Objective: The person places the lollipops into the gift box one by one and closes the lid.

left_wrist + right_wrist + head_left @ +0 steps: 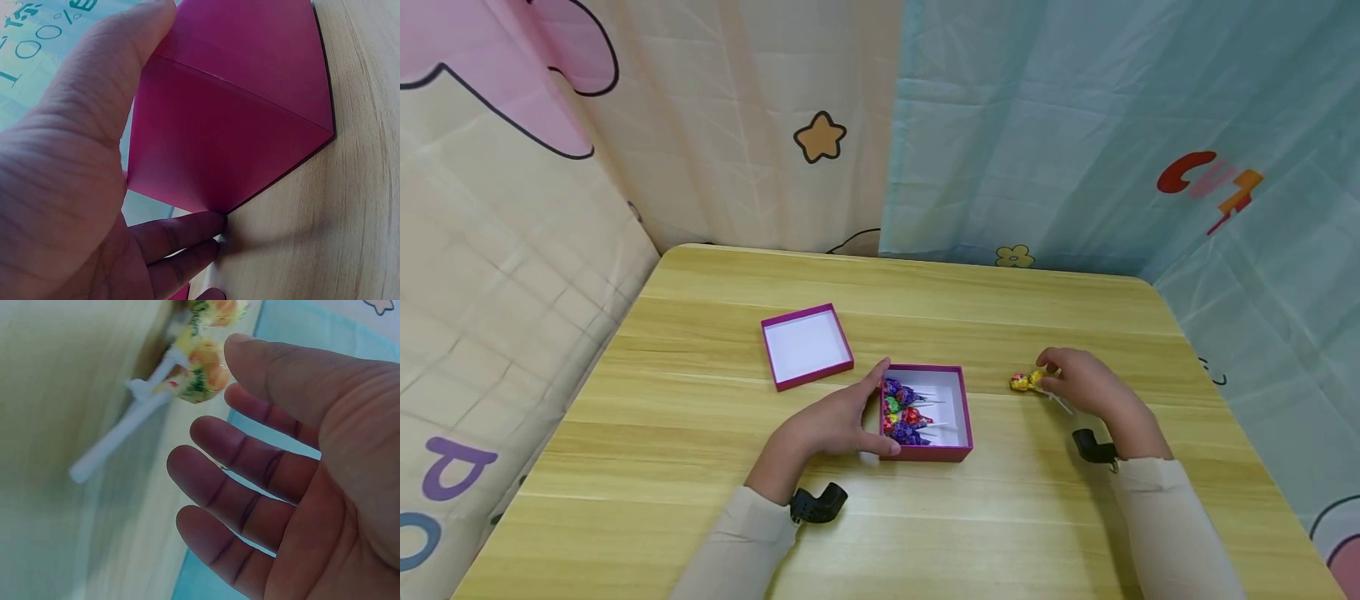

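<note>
A magenta box (934, 454) with a white inside stands at mid-table, and several wrapped lollipops (913, 415) in purple, red and green lie in its left part, sticks pointing right. My left hand (838, 419) holds the box across its left side, thumb at the near corner, fingers at the far one. The left wrist view shows the box's magenta outer wall (212, 131) between them. To the right, two yellow-wrapped lollipops (1019, 382) lie on the wood. My right hand (1086, 383) is right beside them, thumb and fingers parted in the right wrist view, near a lollipop (208, 369).
The box lid (805, 346) lies with its white inside up, left of and behind the box. The wooden table (685, 442) meets printed curtains (1000, 150) at its back and sides. Each wrist wears a black camera (820, 503).
</note>
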A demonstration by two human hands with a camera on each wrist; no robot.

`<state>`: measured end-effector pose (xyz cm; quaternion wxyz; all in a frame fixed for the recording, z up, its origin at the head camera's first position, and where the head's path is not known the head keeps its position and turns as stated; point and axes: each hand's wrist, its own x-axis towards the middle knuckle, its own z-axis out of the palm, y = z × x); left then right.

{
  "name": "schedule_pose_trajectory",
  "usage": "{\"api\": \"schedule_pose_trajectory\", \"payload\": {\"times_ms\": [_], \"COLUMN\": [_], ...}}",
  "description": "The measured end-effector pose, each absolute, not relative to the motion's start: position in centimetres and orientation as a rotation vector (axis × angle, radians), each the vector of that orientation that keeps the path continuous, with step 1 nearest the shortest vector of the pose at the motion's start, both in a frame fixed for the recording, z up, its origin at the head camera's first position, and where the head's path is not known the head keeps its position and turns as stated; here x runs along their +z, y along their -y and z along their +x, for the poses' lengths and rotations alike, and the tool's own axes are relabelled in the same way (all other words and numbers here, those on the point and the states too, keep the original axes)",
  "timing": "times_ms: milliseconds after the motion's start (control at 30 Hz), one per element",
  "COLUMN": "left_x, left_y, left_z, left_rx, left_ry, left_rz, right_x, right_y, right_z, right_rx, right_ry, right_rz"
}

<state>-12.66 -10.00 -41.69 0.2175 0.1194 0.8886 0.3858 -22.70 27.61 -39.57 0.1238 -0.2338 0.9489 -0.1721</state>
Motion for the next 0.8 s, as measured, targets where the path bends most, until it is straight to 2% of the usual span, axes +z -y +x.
{"api": "schedule_pose_trajectory", "payload": {"times_ms": [400, 800], "left_x": [-41.76, -41.80], "left_y": [10.03, 10.04], "left_z": [-12.67, -12.69], "left_rx": [1.072, 1.051], "left_ry": [-2.458, -2.467], "left_rz": [0.336, 0.336], "right_x": [-40.56, -39.71], "right_y": [-27.73, -27.71], "right_z": [-23.55, -23.18], "right_rx": [-0.525, -0.584], "right_ry": [-2.731, -2.721], "right_rz": [-0.716, -0.706]}}
